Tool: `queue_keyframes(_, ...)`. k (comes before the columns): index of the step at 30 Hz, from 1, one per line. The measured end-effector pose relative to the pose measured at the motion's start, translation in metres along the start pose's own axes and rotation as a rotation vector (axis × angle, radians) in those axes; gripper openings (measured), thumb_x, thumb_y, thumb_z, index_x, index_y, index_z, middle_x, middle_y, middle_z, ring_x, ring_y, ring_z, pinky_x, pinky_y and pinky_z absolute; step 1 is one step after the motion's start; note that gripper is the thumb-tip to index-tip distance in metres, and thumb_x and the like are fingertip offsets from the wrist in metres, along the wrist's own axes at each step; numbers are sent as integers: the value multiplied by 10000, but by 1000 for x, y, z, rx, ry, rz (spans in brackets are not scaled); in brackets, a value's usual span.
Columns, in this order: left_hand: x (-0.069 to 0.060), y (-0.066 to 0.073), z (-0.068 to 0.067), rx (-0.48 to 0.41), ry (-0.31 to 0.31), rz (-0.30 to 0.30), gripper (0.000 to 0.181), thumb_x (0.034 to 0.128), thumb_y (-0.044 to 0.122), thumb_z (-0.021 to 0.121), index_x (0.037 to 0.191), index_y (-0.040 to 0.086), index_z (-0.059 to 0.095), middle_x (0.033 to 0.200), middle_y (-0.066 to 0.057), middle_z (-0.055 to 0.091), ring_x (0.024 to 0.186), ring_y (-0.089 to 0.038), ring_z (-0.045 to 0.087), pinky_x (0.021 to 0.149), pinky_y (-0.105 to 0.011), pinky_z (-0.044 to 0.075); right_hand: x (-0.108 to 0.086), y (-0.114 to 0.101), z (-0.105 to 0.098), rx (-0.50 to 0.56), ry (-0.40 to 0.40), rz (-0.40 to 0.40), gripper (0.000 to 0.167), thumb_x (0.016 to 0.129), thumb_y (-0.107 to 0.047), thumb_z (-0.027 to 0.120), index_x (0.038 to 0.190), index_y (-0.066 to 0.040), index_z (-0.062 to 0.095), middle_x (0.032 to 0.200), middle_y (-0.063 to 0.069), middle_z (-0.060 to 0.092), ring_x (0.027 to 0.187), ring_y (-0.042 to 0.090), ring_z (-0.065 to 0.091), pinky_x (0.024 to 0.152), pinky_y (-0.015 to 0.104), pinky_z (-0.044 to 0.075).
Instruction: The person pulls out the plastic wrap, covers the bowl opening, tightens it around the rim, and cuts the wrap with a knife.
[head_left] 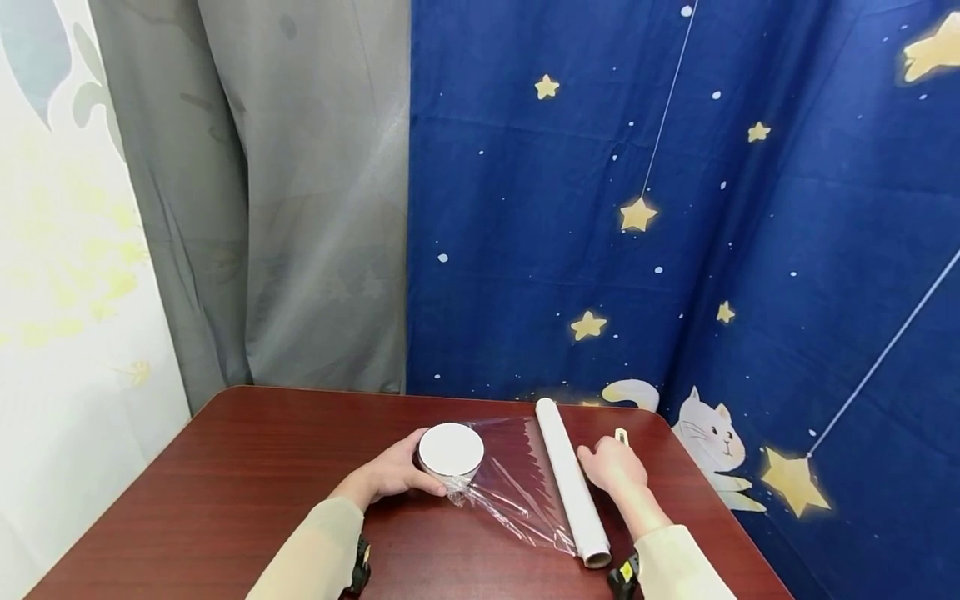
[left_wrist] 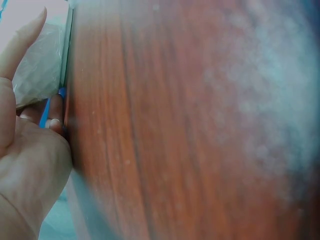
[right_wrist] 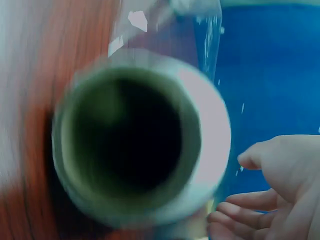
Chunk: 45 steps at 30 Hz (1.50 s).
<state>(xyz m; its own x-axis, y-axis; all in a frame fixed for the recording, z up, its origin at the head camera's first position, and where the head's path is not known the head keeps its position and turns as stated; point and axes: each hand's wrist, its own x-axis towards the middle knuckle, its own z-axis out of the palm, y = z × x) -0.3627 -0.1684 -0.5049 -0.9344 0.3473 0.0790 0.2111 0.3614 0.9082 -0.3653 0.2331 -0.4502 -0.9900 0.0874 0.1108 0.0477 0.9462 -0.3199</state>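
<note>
My left hand [head_left: 401, 468] grips the side of a round container with a flat white top [head_left: 451, 448], thumb on the near side. In the left wrist view, the container [left_wrist: 42, 62] shows a pale wall with wrinkled film over it. Clear plastic wrap [head_left: 517, 483] stretches from it to a long white roll [head_left: 573, 483] lying on the table; the roll's hollow end [right_wrist: 135, 140] fills the right wrist view. Right of the roll is my right hand [head_left: 617, 467], fingers loosely curled and thumb apart. A small cream utility knife [head_left: 621, 435] shows just beyond its knuckles.
The dark red wooden table [head_left: 277, 450] has rounded far corners. Behind it hang a grey curtain [head_left: 322, 208] and a blue one with stars [head_left: 525, 208]. A dark wrist device [head_left: 625, 577] sits near the roll's near end.
</note>
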Motion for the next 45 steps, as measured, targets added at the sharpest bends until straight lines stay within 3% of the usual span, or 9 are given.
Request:
queue_keyframes(6,0,-2,0,-4,2,-5,1117,716,156,1039,1639,46,420,1529,-145,626,1397,-313,558,1236,-565,382,14,29,3,11,61,123,564,1043,-330,592,1307,167,597,1194,429,597,1116,583,632,924,692,572)
queue_keyframes(14,0,0,-1,-2,5,-9,1114,715,145,1037,1638,48,421,1526,-144,628,1397,-313,557,1236,-563,379,18,55,19,103,38,297,611,1065,-349,637,1239,213,469,1213,465,529,1181,636,593,946,714,558)
queue_keyframes(17,1,0,0,1,7,-7,1120,716,149,1038,1642,49,417,1531,-143,625,1397,-312,557,1235,-560,383,18,59,17,128,7,278,527,1051,-307,660,1164,183,503,1118,404,581,1061,572,651,904,668,575)
queue_keyframes(20,1,0,0,-1,9,-7,1124,716,151,1039,1645,52,415,1535,-141,622,1397,-310,557,1235,-563,386,17,62,14,144,-42,214,383,1032,-263,649,935,106,618,875,268,673,809,404,688,754,496,591)
queue_keyframes(24,0,0,0,-1,9,-11,1125,716,152,1040,1646,53,415,1532,-142,624,1395,-314,557,1241,-584,386,15,67,17,264,-79,159,430,1037,-275,539,677,-58,629,554,54,612,537,210,590,548,310,495)
queue_keyframes(27,0,0,1,-5,6,-13,1122,719,151,1038,1646,54,414,1532,-142,623,1393,-315,557,1248,-606,385,16,70,21,459,-54,178,414,1065,-300,454,821,1,597,605,62,608,524,161,596,528,282,542)
queue_keyframes(33,0,-1,1,-7,6,-12,1111,717,140,1039,1639,54,424,1525,-141,630,1387,-313,564,1246,-601,383,18,66,26,906,-4,197,366,1129,-198,341,1330,108,359,1019,254,657,658,152,747,619,339,656)
queue_keyframes(40,0,0,0,-9,5,-28,1120,718,155,1040,1643,55,418,1536,-145,620,1390,-314,559,1259,-619,380,19,53,26,921,53,97,396,1139,-69,374,1490,74,260,1040,231,649,673,130,640,610,253,569)
queue_keyframes(45,0,2,0,-5,7,-31,1126,722,157,1039,1650,56,409,1546,-150,611,1401,-323,552,1261,-625,376,18,44,26,938,62,23,465,1114,44,336,1530,122,143,1255,378,554,782,171,696,674,232,607)
